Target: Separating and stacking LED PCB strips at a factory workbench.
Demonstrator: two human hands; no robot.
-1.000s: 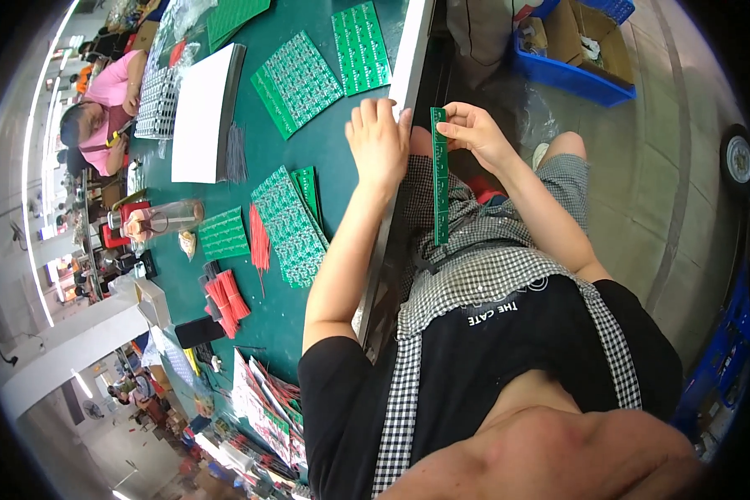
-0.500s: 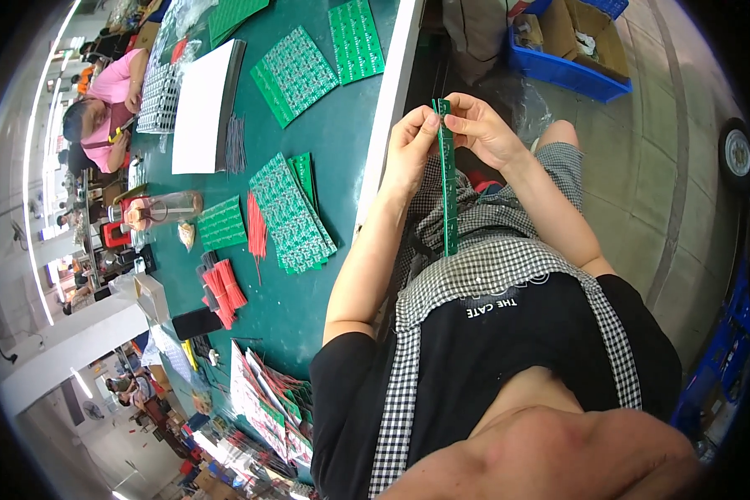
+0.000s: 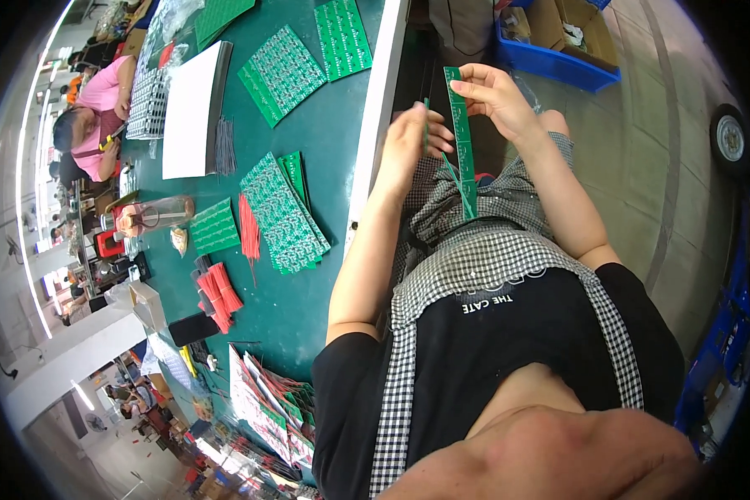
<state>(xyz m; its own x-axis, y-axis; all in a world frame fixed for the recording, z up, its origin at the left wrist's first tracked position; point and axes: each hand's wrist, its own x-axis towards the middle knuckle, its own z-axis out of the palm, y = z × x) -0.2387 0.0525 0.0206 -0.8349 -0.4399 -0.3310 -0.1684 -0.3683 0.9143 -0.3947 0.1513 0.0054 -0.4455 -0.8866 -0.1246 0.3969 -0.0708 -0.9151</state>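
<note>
My right hand (image 3: 496,100) is closed on the upper end of a long green circuit board strip (image 3: 463,142), its thumb on the face. The strip hangs down over my lap beside the checked apron. To its left, my left hand (image 3: 408,140) is slightly blurred, its fingers closed round a thin green strip of board (image 3: 456,182). That thin piece slants down toward the lower end of the wider strip. Whether the two touch there I cannot tell.
The green table (image 3: 287,308) on the left carries a stack of circuit board panels (image 3: 279,217), red wires (image 3: 249,229), a white stack of sheets (image 3: 193,117) and a bottle (image 3: 154,214). A blue crate (image 3: 550,67) stands on the floor at upper right. Another person (image 3: 100,117) sits across the table.
Both hands were together at the top of the strip, which was seen nearly edge-on. Now they are apart: a thin strip is separate in my left hand, and the wider strip faces me.
</note>
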